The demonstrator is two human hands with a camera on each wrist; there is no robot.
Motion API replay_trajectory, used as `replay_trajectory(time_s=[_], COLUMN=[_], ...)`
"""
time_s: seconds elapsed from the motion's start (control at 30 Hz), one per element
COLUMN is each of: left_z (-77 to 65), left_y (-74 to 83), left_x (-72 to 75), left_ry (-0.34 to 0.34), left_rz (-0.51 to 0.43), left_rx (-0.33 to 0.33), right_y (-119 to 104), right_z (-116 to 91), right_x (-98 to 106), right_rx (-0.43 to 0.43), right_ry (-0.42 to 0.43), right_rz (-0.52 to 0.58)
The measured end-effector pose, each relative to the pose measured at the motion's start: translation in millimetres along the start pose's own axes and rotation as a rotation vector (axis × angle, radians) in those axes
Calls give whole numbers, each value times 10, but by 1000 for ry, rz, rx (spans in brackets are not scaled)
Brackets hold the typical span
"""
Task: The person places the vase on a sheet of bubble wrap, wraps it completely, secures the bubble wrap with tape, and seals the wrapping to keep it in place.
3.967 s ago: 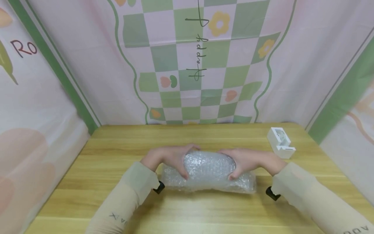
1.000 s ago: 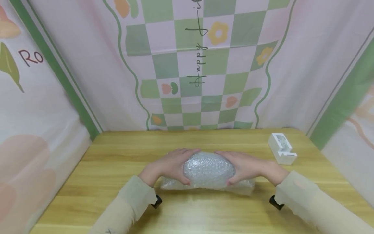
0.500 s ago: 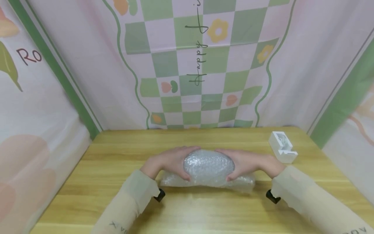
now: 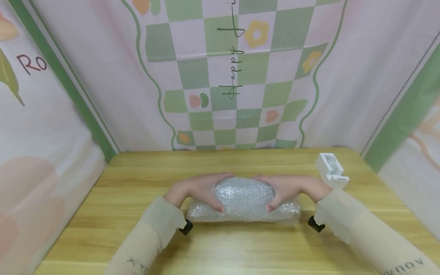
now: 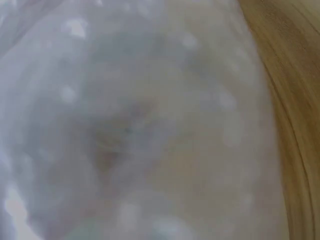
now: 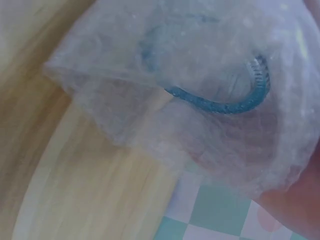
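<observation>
A bundle of clear bubble wrap point(image 4: 245, 199) lies crosswise over the table, bulging in the middle, its loose ends sticking out left and right. My left hand point(image 4: 205, 190) grips it from the left, thumb on the near side and fingers over the far side. From the other side my right hand point(image 4: 288, 188) holds it the same way. Blurred wrap point(image 5: 150, 120) fills most of the left wrist view. Through the wrap's open end in the right wrist view shows a bluish, ridged round rim point(image 6: 220, 106), like glass; the rest of that object is hidden inside.
A small white tape dispenser point(image 4: 331, 170) with a clear roll stands at the table's back right, beyond my right wrist. The wooden table point(image 4: 227, 252) meets a checked cloth backdrop point(image 4: 225, 91) behind, with printed cloth at both sides.
Both hands keep their grip throughout. The bundle shifts and tilts only slightly between the hands, its near edge sitting a little lower than half a second ago. The head view wavers slightly.
</observation>
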State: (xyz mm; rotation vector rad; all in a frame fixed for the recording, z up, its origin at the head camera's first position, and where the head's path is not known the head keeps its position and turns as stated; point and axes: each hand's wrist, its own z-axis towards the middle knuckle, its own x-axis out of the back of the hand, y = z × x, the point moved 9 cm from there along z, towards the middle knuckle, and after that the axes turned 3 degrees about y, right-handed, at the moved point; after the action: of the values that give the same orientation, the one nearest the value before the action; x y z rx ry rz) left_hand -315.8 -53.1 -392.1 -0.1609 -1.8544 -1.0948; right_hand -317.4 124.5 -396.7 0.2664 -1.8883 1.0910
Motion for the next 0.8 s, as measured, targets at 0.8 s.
replay_trajectory(time_s=[0.8], left_z=[-60], left_y=[-79], left_x=[-25], left_ry=[-11], left_rz=[-81], left_rx=[91], right_y=[15], right_z=[-106], right_x=[152], right_rx=[-9], right_ry=[149], right_rz=[-72])
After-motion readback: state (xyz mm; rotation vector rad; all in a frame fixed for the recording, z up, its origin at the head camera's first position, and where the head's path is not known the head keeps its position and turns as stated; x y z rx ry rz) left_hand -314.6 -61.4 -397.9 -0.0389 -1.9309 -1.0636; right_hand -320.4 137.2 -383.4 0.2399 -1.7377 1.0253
